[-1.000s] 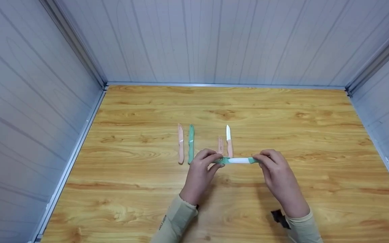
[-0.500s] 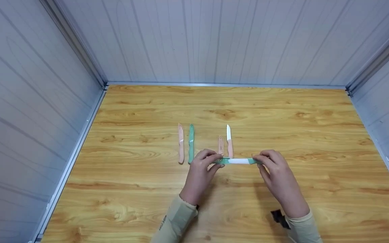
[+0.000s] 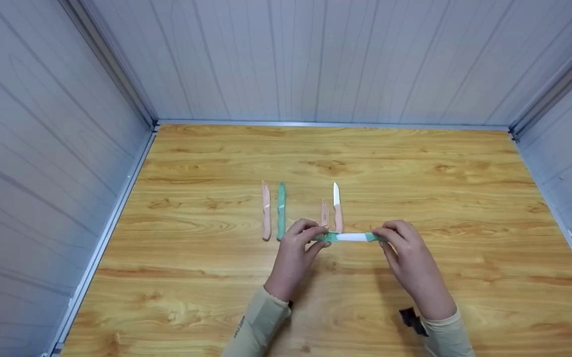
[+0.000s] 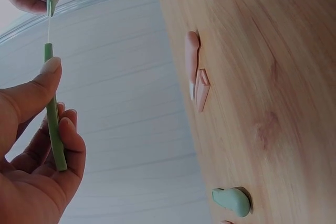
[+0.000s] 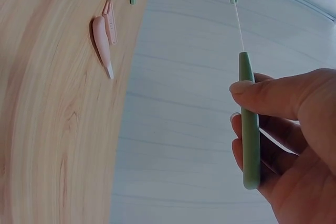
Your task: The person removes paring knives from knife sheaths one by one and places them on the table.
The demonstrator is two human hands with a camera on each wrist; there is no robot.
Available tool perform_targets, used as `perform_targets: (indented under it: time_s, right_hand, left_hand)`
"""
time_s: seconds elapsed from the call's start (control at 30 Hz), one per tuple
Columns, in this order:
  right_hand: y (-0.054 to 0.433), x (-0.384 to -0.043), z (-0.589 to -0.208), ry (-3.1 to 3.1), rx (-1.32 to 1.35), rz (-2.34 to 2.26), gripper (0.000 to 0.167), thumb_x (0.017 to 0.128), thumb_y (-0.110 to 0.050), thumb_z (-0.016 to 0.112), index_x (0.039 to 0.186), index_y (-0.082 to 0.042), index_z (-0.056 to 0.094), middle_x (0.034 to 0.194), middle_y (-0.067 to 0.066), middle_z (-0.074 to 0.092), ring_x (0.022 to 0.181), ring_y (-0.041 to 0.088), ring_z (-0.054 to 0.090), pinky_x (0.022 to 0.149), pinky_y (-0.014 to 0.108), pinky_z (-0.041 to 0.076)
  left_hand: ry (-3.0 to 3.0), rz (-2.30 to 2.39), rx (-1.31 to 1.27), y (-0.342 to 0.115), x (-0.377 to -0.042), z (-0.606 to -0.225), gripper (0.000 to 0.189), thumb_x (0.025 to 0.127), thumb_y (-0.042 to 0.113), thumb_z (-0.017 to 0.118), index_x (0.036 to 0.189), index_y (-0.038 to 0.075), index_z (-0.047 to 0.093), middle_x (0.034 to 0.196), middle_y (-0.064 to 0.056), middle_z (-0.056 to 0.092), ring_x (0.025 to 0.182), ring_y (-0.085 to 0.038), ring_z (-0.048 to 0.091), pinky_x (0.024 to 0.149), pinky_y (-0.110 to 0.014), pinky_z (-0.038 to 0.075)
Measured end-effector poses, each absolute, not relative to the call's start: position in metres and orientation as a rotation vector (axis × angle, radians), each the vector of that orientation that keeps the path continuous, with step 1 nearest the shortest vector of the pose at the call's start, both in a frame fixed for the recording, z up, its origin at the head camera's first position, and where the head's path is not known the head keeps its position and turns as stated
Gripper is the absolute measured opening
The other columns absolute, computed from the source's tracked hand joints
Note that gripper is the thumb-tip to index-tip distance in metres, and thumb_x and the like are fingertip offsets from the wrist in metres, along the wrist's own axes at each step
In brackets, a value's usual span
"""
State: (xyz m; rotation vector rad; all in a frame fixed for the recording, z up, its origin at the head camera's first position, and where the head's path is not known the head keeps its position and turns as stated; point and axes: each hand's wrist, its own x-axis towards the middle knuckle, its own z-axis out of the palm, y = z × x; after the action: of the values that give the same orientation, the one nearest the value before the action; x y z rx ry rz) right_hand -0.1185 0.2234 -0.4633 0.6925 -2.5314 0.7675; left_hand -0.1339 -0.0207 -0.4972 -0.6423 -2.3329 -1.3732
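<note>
Held level between my hands is a fruit knife with a white blade (image 3: pixel 351 237). My right hand (image 3: pixel 410 260) grips its green handle (image 5: pixel 251 150) between thumb and fingers. My left hand (image 3: pixel 291 255) pinches the green blade sheath (image 4: pixel 54 124); the blade's tip end sits at or inside the sheath's mouth, and most of the blade shows bare. Just beyond, a pink-handled fruit knife (image 3: pixel 337 213) lies unsheathed on the table, its white blade pointing away. Beside it on the left is a pink sheath (image 3: pixel 324 213).
Left of these, a sheathed pink knife (image 3: pixel 266 218) and a sheathed green knife (image 3: pixel 281 213) lie side by side, handles toward me. The wood-grain table (image 3: pixel 206 297) is bounded by pale panel walls (image 3: pixel 295 59) at the back and both sides.
Both hands keep their grip on the green knife and its sheath. The right hand has shifted very slightly; the length of bare blade looks about the same.
</note>
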Motion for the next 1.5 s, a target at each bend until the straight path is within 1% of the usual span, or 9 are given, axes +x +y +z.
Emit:
perform_targets:
  time_s: [0.13, 0.27, 0.47, 0.8, 0.93, 1.03, 1.13, 1.27, 1.5]
  right_hand:
    - [0.224, -0.119, -0.463, -2.527, 0.696, 0.768, 0.026, 0.079, 0.009, 0.072, 0.102, -0.003, 0.069, 0.103, 0.005, 0.058, 0.094, 0.02, 0.053, 0.074, 0.033, 0.051]
    - [0.225, -0.119, -0.463, -2.53, 0.696, 0.772, 0.025, 0.081, 0.008, 0.071, 0.103, -0.003, 0.069, 0.104, 0.005, 0.058, 0.095, 0.021, 0.054, 0.074, 0.034, 0.051]
    - [0.225, -0.119, -0.463, -2.538, 0.694, 0.773, 0.028, 0.08, 0.009, 0.071, 0.105, -0.003, 0.069, 0.104, 0.006, 0.059, 0.095, 0.022, 0.055, 0.075, 0.036, 0.052]
    - [0.227, -0.118, -0.462, -2.547, 0.682, 0.782, 0.03, 0.079, 0.01, 0.072, 0.106, -0.004, 0.069, 0.105, 0.005, 0.062, 0.098, 0.022, 0.054, 0.078, 0.037, 0.052]
    - [0.227, -0.117, -0.462, -2.542, 0.676, 0.79, 0.03, 0.078, 0.01, 0.072, 0.105, -0.004, 0.069, 0.105, 0.005, 0.063, 0.098, 0.022, 0.054, 0.078, 0.037, 0.051]
    - [0.227, -0.117, -0.463, -2.531, 0.68, 0.768, 0.03, 0.077, 0.01, 0.073, 0.104, -0.004, 0.07, 0.104, 0.004, 0.063, 0.098, 0.02, 0.055, 0.077, 0.034, 0.051]
    - [0.228, -0.118, -0.463, -2.528, 0.686, 0.749, 0.03, 0.077, 0.01, 0.074, 0.103, -0.004, 0.07, 0.103, 0.003, 0.064, 0.097, 0.019, 0.055, 0.077, 0.032, 0.051]
    - [0.231, -0.117, -0.464, -2.536, 0.664, 0.762, 0.03, 0.077, 0.011, 0.073, 0.103, -0.003, 0.069, 0.103, 0.005, 0.064, 0.097, 0.021, 0.055, 0.077, 0.034, 0.051]
    - [0.236, -0.117, -0.464, -2.55, 0.626, 0.777, 0.029, 0.077, 0.011, 0.072, 0.103, -0.002, 0.068, 0.104, 0.005, 0.063, 0.098, 0.023, 0.055, 0.079, 0.038, 0.05]
  left_hand:
    - [-2.324, -1.386, -0.648, -0.02, -0.135, -0.499, 0.017, 0.081, 0.011, 0.075, 0.098, 0.009, 0.072, 0.098, 0.001, 0.058, 0.092, -0.01, 0.059, 0.075, -0.023, 0.052]
    - [-2.326, -1.405, -0.644, -0.021, -0.135, -0.499, 0.017, 0.082, 0.012, 0.074, 0.099, 0.009, 0.072, 0.098, 0.001, 0.058, 0.091, -0.01, 0.059, 0.073, -0.027, 0.054]
    - [-2.332, -1.437, -0.643, -0.02, -0.135, -0.497, 0.019, 0.082, 0.012, 0.074, 0.1, 0.007, 0.072, 0.099, 0.001, 0.058, 0.091, -0.01, 0.06, 0.074, -0.027, 0.054]
    - [-2.333, -1.486, -0.63, -0.02, -0.137, -0.499, 0.018, 0.082, 0.014, 0.074, 0.099, 0.011, 0.073, 0.099, 0.004, 0.063, 0.093, -0.008, 0.06, 0.078, -0.026, 0.053]
    - [-2.323, -1.553, -0.619, -0.021, -0.137, -0.5, 0.018, 0.082, 0.017, 0.074, 0.099, 0.013, 0.073, 0.099, 0.006, 0.064, 0.09, -0.009, 0.061, 0.074, -0.027, 0.054]
    - [-2.314, -1.582, -0.617, -0.021, -0.138, -0.502, 0.018, 0.081, 0.018, 0.074, 0.099, 0.013, 0.073, 0.098, 0.006, 0.065, 0.088, -0.009, 0.062, 0.072, -0.027, 0.054]
    - [-2.311, -1.599, -0.62, -0.021, -0.138, -0.503, 0.018, 0.081, 0.018, 0.074, 0.099, 0.013, 0.073, 0.098, 0.005, 0.066, 0.087, -0.009, 0.062, 0.072, -0.025, 0.054]
    - [-2.325, -1.61, -0.579, -0.026, -0.138, -0.503, 0.018, 0.081, 0.016, 0.075, 0.1, 0.013, 0.073, 0.098, 0.007, 0.065, 0.087, -0.008, 0.062, 0.071, -0.024, 0.054]
    - [-2.357, -1.652, -0.517, -0.033, -0.139, -0.5, 0.017, 0.083, 0.015, 0.074, 0.1, 0.015, 0.073, 0.097, 0.01, 0.063, 0.086, -0.006, 0.061, 0.066, -0.03, 0.053]
